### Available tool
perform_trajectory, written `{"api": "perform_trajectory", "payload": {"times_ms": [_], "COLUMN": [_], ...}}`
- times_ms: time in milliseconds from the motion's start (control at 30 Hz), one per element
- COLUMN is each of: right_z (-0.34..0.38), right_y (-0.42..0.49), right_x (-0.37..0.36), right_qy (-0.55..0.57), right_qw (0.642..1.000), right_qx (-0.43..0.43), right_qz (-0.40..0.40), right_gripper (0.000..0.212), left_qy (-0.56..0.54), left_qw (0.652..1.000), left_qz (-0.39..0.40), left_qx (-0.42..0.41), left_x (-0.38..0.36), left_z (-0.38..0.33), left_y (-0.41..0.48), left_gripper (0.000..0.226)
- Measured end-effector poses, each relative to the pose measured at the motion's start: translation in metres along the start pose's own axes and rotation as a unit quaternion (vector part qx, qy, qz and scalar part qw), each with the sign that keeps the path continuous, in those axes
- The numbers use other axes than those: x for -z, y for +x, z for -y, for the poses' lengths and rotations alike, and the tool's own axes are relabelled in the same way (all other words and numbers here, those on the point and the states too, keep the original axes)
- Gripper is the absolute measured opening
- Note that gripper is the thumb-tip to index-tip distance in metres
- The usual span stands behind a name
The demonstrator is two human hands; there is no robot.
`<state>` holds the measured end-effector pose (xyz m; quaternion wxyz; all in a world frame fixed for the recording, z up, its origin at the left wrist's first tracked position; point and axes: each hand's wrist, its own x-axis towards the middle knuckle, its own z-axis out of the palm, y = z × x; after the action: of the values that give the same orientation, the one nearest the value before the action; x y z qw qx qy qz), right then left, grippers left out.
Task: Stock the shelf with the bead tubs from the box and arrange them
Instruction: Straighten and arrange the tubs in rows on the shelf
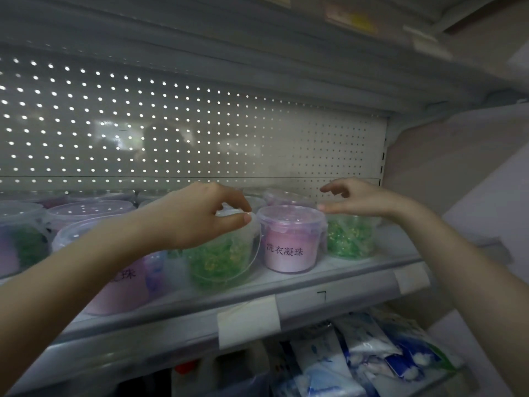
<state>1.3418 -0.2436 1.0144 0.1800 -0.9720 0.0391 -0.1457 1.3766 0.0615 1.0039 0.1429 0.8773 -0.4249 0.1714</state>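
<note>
Stocking seemingly near done, arranging left: left hand (pixel 194 216) grips green tub (pixel 217 259) by its lid, right hand (pixel 363 200) spread, empty, beside pink tub (pixel 289 242).

The bead tubs (pixel 290 239) are clear, glossy plastic with smooth lids. The shelf (pixel 337 285) and its perforated back panel (pixel 200 133) look like painted metal, faintly glossy.

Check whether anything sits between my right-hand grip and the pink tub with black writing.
Nothing visible does. The right-hand grip, open, hangs just right of the pink tub, near its lid rim, only air between. The left-hand grip pinches the lid of the green bead tub on the other side, out of the path.
</note>
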Motion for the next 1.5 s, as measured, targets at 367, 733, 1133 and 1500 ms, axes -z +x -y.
{"api": "perform_trajectory", "payload": {"times_ms": [367, 733, 1133, 1500], "right_z": [-0.072, -0.097, -0.052, -0.03], "right_y": [-0.031, 0.05, 0.125, 0.023], "right_x": [0.004, 0.001, -0.041, -0.011], "right_qy": [-0.087, -0.153, -0.068, 0.167], "right_qw": [0.994, 0.981, 0.994, 0.982], "right_qx": [-0.018, -0.112, -0.077, 0.043], "right_qz": [-0.057, -0.025, -0.028, -0.073], "right_gripper": [0.045, 0.065, 0.046, 0.04], "left_qy": [0.033, 0.083, 0.108, 0.094], "left_qw": [0.999, 0.995, 0.993, 0.993], "left_qz": [-0.005, -0.053, -0.041, -0.03], "left_qx": [-0.017, -0.032, -0.031, -0.059], "left_x": [-0.032, -0.034, -0.031, -0.029], "left_z": [-0.057, -0.053, -0.054, -0.049], "left_y": [0.022, 0.032, 0.035, 0.037], "left_gripper": [0.03, 0.023, 0.029, 0.039]}}
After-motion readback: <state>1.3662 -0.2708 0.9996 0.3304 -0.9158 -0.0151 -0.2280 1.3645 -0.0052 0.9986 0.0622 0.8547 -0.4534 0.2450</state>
